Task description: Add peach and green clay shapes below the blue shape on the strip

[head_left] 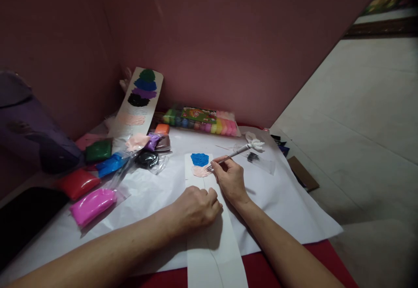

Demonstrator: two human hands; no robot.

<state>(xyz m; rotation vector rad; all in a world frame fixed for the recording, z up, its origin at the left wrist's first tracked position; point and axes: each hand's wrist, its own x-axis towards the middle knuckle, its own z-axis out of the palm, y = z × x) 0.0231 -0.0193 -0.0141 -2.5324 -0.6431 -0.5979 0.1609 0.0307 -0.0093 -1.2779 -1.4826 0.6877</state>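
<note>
Clay (197, 172) in a flat peach patch lay just left of my nearer right grip (230, 179), closed around a striped-handled metal fork (240, 150).

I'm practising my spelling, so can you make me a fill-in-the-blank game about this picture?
1. The right hand holds a ____ at the peach patch.
2. On the flat white card, the upper patch is coloured ____.
3. The topmost patch on the leaning card is coloured ____.
4. The bright pink packet lies to the ____ of the flat white card.

Missing words: fork; blue; green; left.
</note>
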